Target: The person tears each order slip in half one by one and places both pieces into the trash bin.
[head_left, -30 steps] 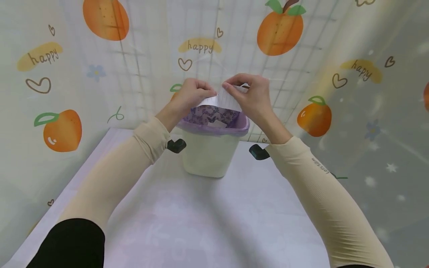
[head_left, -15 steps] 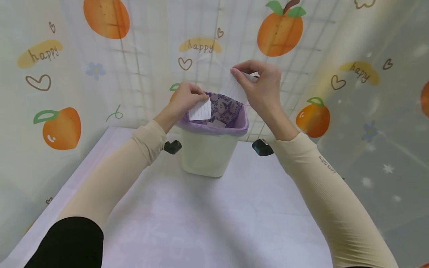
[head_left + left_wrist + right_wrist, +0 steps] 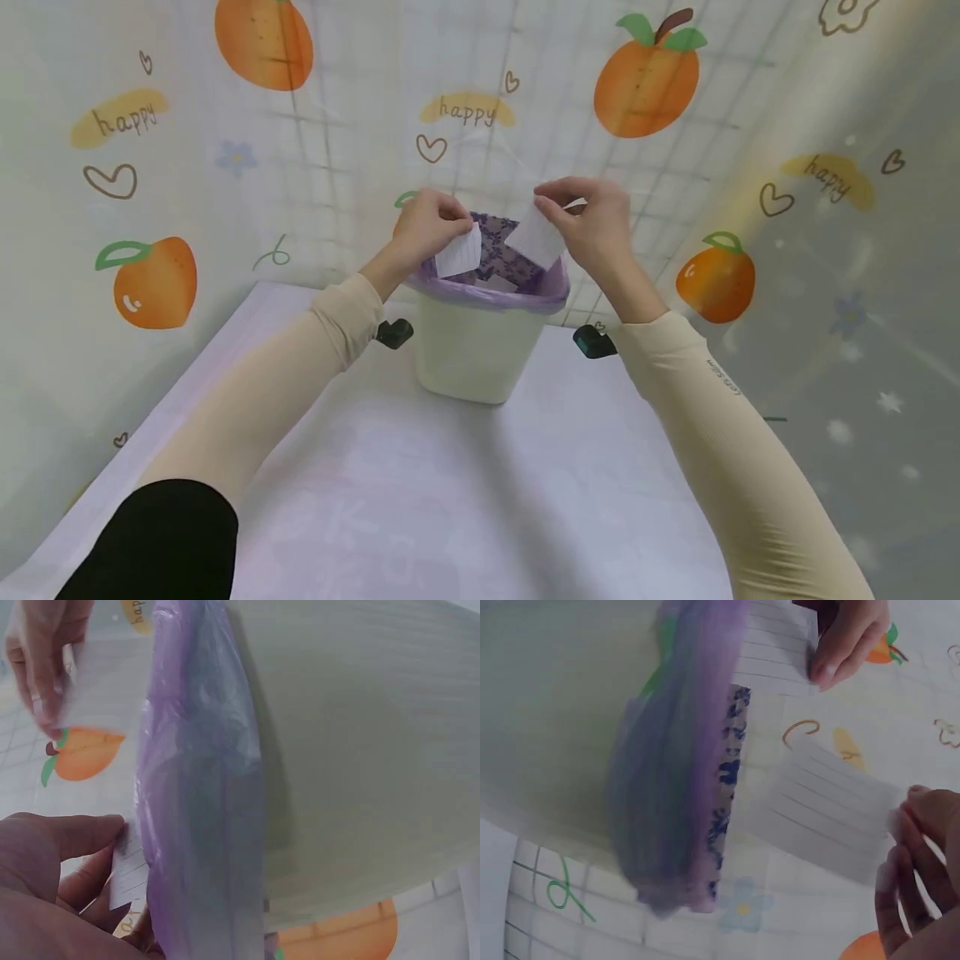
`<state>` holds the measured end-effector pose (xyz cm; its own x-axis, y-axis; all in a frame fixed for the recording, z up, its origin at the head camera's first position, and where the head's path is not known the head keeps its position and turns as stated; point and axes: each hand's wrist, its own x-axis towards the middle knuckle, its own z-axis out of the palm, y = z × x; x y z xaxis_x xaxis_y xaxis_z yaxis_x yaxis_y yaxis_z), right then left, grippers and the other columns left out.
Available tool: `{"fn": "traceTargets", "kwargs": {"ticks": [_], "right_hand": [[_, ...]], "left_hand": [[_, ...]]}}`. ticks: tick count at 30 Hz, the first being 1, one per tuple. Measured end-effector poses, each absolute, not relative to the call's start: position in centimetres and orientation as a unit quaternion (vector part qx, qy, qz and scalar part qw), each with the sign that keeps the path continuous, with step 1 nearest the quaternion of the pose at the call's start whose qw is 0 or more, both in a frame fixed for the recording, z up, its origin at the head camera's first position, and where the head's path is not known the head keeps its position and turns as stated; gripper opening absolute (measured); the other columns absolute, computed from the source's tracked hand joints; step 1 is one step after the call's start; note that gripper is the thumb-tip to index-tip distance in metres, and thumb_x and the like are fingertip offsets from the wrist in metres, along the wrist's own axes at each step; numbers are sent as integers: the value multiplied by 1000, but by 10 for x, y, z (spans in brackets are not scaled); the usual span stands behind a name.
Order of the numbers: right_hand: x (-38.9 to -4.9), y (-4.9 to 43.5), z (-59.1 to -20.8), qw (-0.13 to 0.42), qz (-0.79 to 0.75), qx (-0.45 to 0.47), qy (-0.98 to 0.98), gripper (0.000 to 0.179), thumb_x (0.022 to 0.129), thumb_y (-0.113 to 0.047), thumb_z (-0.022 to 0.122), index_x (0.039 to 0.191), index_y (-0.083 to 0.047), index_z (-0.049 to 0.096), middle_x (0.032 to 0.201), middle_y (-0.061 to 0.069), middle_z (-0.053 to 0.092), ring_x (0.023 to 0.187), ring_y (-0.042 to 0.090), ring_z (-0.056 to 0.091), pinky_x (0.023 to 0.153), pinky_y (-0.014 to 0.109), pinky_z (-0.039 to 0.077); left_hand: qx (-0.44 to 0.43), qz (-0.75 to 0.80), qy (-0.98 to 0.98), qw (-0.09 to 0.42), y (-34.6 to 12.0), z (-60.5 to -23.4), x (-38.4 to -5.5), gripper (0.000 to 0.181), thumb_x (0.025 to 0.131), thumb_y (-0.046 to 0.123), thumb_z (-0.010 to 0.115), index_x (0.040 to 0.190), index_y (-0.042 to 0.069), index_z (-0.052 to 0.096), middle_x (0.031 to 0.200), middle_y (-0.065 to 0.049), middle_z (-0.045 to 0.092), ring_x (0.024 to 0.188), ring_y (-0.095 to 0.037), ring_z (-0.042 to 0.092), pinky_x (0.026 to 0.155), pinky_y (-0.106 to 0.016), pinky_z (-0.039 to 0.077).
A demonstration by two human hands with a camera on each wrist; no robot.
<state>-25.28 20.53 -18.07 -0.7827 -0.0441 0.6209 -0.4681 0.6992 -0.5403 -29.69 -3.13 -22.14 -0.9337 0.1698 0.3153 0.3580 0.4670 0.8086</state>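
Observation:
My left hand (image 3: 429, 223) pinches a small piece of lined paper (image 3: 460, 252) between thumb and fingers, over the left part of the bin's mouth. A second, larger piece of lined paper (image 3: 832, 806) hangs from the fingertips of my right hand (image 3: 596, 218), above the bin's right side. The two pieces are apart. Below them stands a pale green bin (image 3: 480, 350) with a purple bag (image 3: 495, 299) folded over its rim. Inside the bin is a sheet with a dark floral pattern (image 3: 498, 247), along with a pale scrap (image 3: 497, 284). The bin's bottom is hidden.
The bin stands near the back of a white-covered table (image 3: 420, 500). Behind and around it hangs a curtain (image 3: 360, 150) printed with oranges, hearts and words, with a wire grid showing through.
Earlier, my hands were close together with paper between them. They moved apart, each with its own piece; my right hand rose to the right, then came down over the bin.

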Motion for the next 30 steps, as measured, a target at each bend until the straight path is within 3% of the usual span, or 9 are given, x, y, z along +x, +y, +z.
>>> {"fn": "traceTargets", "kwargs": {"ticks": [5, 13, 22, 30], "right_hand": [[-261, 219, -196, 293, 355, 135, -877, 40, 99, -22, 74, 136, -6, 70, 131, 15, 73, 120, 29, 63, 107, 46, 51], [-260, 245, -212, 256, 322, 81, -908, 68, 106, -44, 60, 162, -10, 40, 166, 13, 43, 150, 36, 40, 125, 55, 27], [-257, 279, -232, 205, 322, 55, -923, 81, 107, -58, 49, 169, -15, 19, 172, 18, 28, 158, 42, 27, 128, 61, 18], [-251, 302, -256, 186, 270, 28, -944, 82, 107, -61, 43, 169, -13, 17, 174, 18, 21, 159, 46, 20, 127, 66, 14]], "left_hand": [[-154, -491, -848, 124, -38, -224, -301, 13, 99, 16, 72, 107, 10, 81, 113, -5, 78, 106, -20, 70, 99, -37, 54], [-151, -464, -863, 132, -59, -225, -307, 21, 101, 22, 69, 116, 11, 80, 117, -5, 78, 111, -23, 67, 103, -42, 51], [-127, -461, -868, 132, -83, -230, -312, 29, 103, 30, 68, 120, 9, 78, 124, -8, 76, 117, -24, 63, 102, -43, 50], [-104, -441, -879, 150, -113, -247, -317, 32, 103, 32, 67, 116, 7, 79, 126, -12, 75, 125, -31, 59, 110, -50, 44]]}}
